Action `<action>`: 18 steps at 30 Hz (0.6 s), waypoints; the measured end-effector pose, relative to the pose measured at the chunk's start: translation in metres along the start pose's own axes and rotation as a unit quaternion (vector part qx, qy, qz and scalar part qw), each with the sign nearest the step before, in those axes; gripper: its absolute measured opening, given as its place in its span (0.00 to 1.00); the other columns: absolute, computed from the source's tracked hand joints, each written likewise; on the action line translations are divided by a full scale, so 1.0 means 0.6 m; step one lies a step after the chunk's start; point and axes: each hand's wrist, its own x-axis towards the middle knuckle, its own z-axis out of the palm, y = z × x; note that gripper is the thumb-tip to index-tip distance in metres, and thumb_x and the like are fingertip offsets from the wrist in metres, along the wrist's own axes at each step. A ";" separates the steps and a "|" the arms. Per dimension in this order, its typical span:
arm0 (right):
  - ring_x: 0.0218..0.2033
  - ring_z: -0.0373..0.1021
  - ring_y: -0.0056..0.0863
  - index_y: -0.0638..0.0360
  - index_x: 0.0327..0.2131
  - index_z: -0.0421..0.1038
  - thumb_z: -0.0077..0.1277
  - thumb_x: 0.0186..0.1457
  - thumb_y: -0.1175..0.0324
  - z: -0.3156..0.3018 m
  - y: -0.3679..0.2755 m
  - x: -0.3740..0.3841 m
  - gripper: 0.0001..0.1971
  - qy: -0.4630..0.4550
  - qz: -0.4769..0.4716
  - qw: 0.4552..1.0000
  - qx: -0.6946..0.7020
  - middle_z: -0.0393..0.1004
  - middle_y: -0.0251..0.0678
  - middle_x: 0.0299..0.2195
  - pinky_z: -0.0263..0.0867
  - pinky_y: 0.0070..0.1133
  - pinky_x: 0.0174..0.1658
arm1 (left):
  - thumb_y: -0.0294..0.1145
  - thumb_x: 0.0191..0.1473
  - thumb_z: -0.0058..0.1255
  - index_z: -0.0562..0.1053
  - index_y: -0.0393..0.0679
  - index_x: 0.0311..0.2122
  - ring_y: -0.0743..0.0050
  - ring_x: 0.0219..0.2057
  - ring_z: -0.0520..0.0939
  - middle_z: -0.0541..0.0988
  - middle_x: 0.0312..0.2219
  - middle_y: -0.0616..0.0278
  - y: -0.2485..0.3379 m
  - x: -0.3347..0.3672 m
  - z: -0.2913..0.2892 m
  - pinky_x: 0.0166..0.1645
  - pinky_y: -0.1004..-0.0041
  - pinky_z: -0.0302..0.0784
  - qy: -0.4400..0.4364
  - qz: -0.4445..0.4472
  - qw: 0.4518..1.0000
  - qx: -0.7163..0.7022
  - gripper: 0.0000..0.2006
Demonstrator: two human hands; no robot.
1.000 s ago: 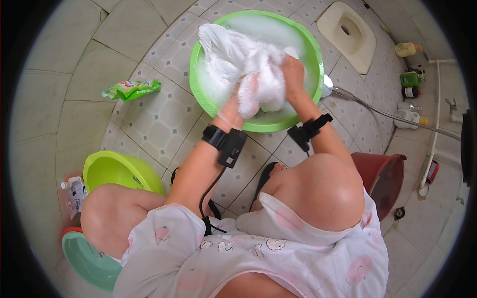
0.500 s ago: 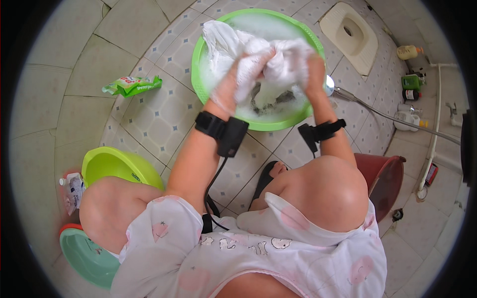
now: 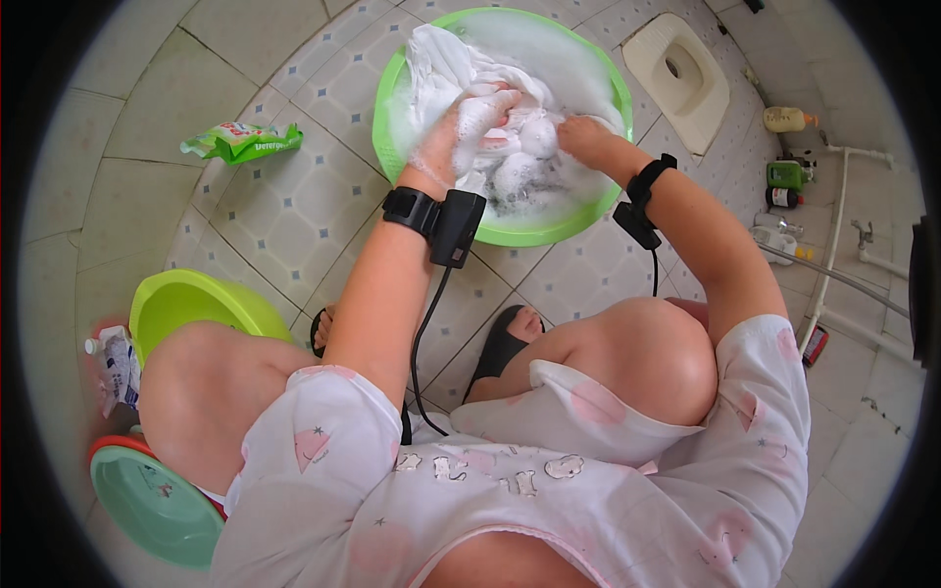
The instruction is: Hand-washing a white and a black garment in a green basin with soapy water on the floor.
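Observation:
A green basin [image 3: 388,152] of sudsy water stands on the tiled floor in front of me. White wet cloth [image 3: 436,64] is bunched across its left and middle, part of it hanging over the far left rim. My left hand [image 3: 480,120], coated in foam, has its fingers curled round a fold of this cloth. At the basin's right side my right hand [image 3: 588,143] is closed on the cloth's other end, its fingertips partly hidden. White foam [image 3: 534,39] covers much of the water, and the cloth's lower folds sink into it.
A green detergent bag [image 3: 245,143] lies left of the basin. Near my left knee are a yellow-green basin [image 3: 162,304] and a teal basin [image 3: 147,510]. A squat toilet [image 3: 676,78] is at the far right. Bottles [image 3: 784,176] and a pipe [image 3: 831,235] line the right wall.
The lifted, bunched cloth has come down into the suds. My right hand has moved left and its elbow has swung outward. The whole view has shifted slightly.

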 end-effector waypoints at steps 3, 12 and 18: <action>0.41 0.72 0.39 0.60 0.32 0.76 0.50 0.46 0.74 0.011 0.008 0.008 0.08 -0.043 -0.021 0.999 -0.002 0.76 0.42 0.35 0.69 0.31 0.43 | 0.43 0.55 0.53 0.70 0.46 0.47 0.68 0.47 0.72 0.73 0.42 0.69 -0.032 0.013 0.001 0.47 0.69 0.72 0.010 0.023 0.998 -0.052 0.18; 0.49 0.71 0.27 0.57 0.51 0.71 0.49 0.59 0.65 0.011 0.029 0.028 0.17 0.102 0.048 0.666 0.737 0.73 0.39 0.49 0.69 0.27 0.46 | 0.46 0.55 0.52 0.70 0.47 0.48 0.70 0.44 0.74 0.73 0.42 0.67 -0.050 0.006 0.027 0.48 0.69 0.73 -0.019 0.000 0.989 -0.147 0.19; 0.45 0.73 0.31 0.57 0.49 0.71 0.56 0.52 0.65 -0.168 -0.095 -0.036 0.20 0.235 0.128 0.604 0.750 0.75 0.38 0.46 0.69 0.28 0.47 | 0.43 0.63 0.40 0.68 0.43 0.52 0.69 0.45 0.75 0.74 0.44 0.62 0.003 0.002 0.052 0.50 0.67 0.75 -0.075 0.021 0.943 -0.324 0.18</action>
